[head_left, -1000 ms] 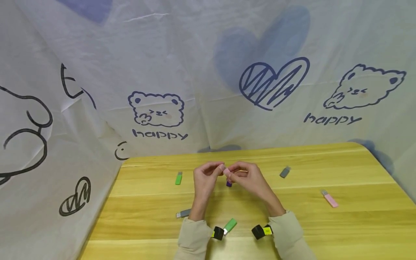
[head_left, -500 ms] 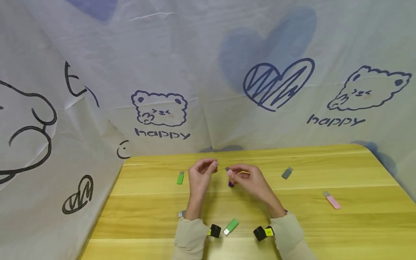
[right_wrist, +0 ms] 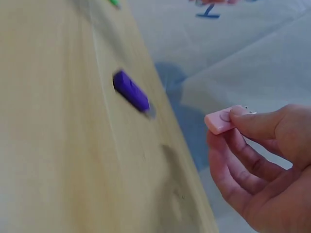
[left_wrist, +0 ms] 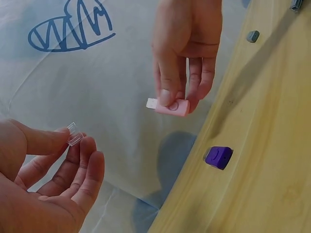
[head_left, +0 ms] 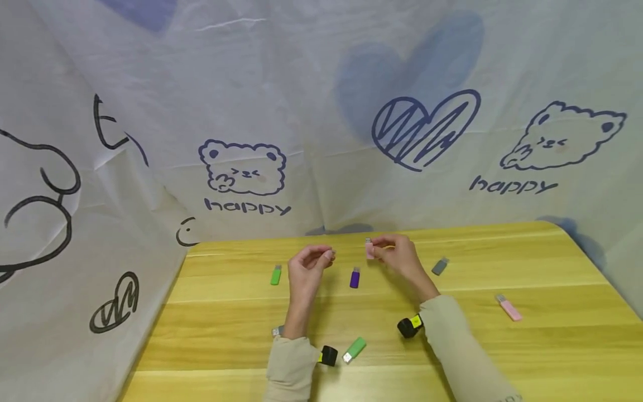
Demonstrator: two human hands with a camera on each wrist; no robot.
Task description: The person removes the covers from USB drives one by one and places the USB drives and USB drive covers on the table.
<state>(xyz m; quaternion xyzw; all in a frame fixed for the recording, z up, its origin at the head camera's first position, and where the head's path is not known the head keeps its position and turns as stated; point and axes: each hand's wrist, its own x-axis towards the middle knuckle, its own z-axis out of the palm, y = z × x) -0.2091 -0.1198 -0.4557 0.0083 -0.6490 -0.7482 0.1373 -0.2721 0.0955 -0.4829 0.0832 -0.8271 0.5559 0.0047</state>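
Between thumb and fingers, my right hand point(head_left: 402, 261) pinches a pink USB flash drive point(left_wrist: 173, 107), held above the far part of the table with its metal plug bare. A small clear plastic cap point(left_wrist: 74, 135) is pinched at the fingertips of my left hand point(head_left: 305, 274), to the left and apart from the drive. In the head view the cap is barely visible. Lying on the table between the two hands is a purple USB flash drive point(head_left: 355, 278), its plug end turned toward the back edge.
On the wooden table point(head_left: 226, 357) lie green drives at the left point(head_left: 276, 276) and front point(head_left: 355, 349), a grey drive point(head_left: 439, 267) and another pink drive point(head_left: 510, 309) at the right. My left wrist partly hides another grey drive point(head_left: 277, 331). A printed cloth point(head_left: 321, 111) hangs behind.
From being together, my hands have separated: the right moved right and back with the pink drive, the left slightly left with the clear cap. The purple drive has come into full view.
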